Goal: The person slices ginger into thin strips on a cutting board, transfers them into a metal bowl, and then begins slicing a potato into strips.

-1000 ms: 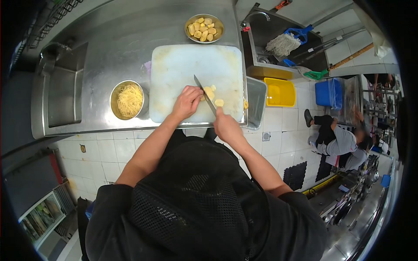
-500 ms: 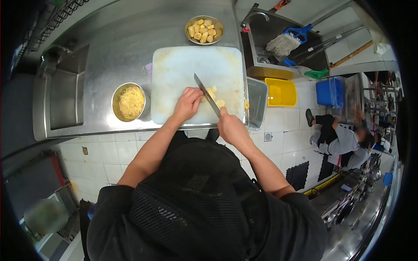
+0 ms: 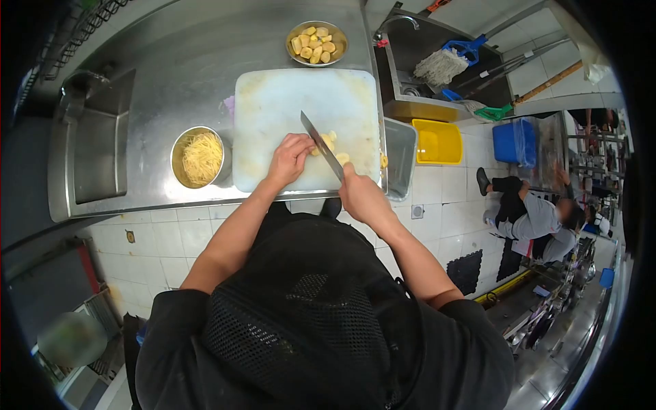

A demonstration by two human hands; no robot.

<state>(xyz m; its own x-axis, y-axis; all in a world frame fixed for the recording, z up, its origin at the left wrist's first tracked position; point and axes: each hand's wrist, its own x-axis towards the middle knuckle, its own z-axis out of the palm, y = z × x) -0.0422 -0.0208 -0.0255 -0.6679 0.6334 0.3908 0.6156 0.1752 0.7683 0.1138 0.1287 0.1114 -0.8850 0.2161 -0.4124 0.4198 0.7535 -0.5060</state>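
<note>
My right hand (image 3: pixel 360 195) is wrapped round the handle of a long knife (image 3: pixel 320 143), its blade pointing up and left over a white cutting board (image 3: pixel 273 96). My left hand (image 3: pixel 290 160) has its fingers curled against a pale yellow piece beside the blade. More pale yellow slices (image 3: pixel 331 138) lie to the right of the blade. Thin yellow shreds (image 3: pixel 202 158) fill a metal container (image 3: pixel 179 171) left of the board. Behind the board, a metal bowl (image 3: pixel 292 55) holds peeled yellow chunks (image 3: pixel 316 45).
Right of the counter are a grey bin (image 3: pixel 402 154), a yellow tub (image 3: pixel 439 142) and a blue bin (image 3: pixel 514 142). A sink (image 3: pixel 102 150) is at the left, another with a mop (image 3: pixel 441 67) at the back right. A seated person (image 3: pixel 536 219) is at the right.
The whole view has shifted slightly, moving the counter and board a little left and up in the picture. The knife and both hands keep nearly the same positions on the board.
</note>
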